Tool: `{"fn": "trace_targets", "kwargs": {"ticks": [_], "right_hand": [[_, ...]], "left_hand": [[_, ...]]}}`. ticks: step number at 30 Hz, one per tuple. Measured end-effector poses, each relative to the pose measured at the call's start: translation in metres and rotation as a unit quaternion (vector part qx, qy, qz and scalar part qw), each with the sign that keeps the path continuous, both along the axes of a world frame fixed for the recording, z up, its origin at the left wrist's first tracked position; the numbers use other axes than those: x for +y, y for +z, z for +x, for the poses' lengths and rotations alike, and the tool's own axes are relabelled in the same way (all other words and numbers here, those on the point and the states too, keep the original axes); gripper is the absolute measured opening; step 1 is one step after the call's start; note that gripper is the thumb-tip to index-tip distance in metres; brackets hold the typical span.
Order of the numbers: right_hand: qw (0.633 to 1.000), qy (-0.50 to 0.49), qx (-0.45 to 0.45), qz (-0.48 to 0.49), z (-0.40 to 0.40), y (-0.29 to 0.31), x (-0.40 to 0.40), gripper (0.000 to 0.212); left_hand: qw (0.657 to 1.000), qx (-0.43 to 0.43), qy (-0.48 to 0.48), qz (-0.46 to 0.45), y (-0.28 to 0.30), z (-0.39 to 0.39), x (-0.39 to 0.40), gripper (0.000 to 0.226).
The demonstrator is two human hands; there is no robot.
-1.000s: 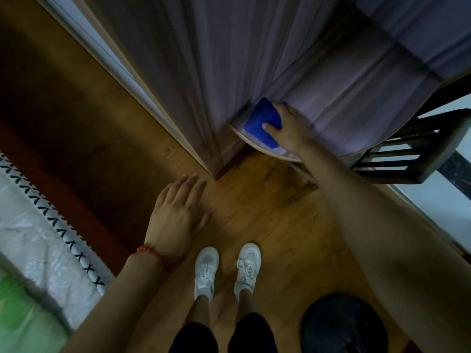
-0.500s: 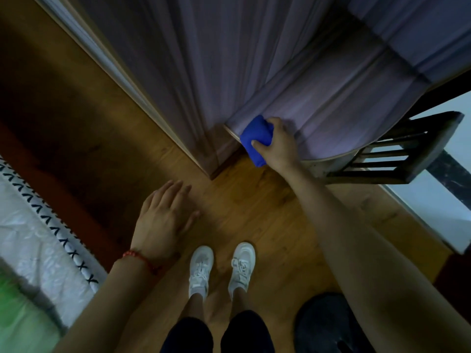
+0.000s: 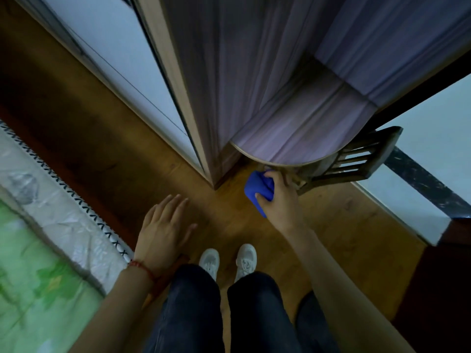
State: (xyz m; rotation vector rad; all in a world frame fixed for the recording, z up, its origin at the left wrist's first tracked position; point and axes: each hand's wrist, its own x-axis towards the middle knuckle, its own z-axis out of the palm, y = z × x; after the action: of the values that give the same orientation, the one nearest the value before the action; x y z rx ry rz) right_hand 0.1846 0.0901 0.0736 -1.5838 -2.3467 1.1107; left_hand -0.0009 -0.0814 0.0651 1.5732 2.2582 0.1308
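Note:
My right hand (image 3: pixel 280 200) grips a bunched blue cloth (image 3: pixel 257 189), held just below the rounded front edge of a purple-grey wooden shelf (image 3: pixel 293 138). The cloth sits off the shelf top, over the wooden floor. My left hand (image 3: pixel 163 230) hovers with fingers spread and straight, holding nothing, above the floor to the left of my legs. A red string circles its wrist.
A tall purple-grey cabinet (image 3: pixel 229 72) stands behind the shelf, with a white sliding door (image 3: pixel 114 67) to its left. A wooden chair (image 3: pixel 364 159) is tucked under the shelf at right. A bed with a green and white cover (image 3: pixel 38 238) lies at left. My white shoes (image 3: pixel 226 258) stand on the floor.
My right hand drew the blue cloth toward me across the shelf top and down past its front edge. My left hand stayed spread and drifted slightly; the view pulled back.

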Motion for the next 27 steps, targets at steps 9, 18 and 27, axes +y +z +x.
{"fn": "trace_targets", "kwargs": {"ticks": [9,18,27], "right_hand": [[0.997,0.072,-0.004,0.036,-0.029,0.080,-0.065,0.044],[0.983,0.173,-0.004,0.069,-0.067,0.107,-0.082,0.043],[0.937,0.345,0.035,0.033,-0.090,0.108,-0.089,0.043]], "left_hand": [[0.998,0.018,0.063,0.013,0.050,-0.028,-0.074,0.075],[0.971,0.073,0.226,0.016,0.080,-0.043,-0.155,0.079],[0.904,0.062,0.422,-0.015,0.085,0.040,-0.217,0.085]]}}
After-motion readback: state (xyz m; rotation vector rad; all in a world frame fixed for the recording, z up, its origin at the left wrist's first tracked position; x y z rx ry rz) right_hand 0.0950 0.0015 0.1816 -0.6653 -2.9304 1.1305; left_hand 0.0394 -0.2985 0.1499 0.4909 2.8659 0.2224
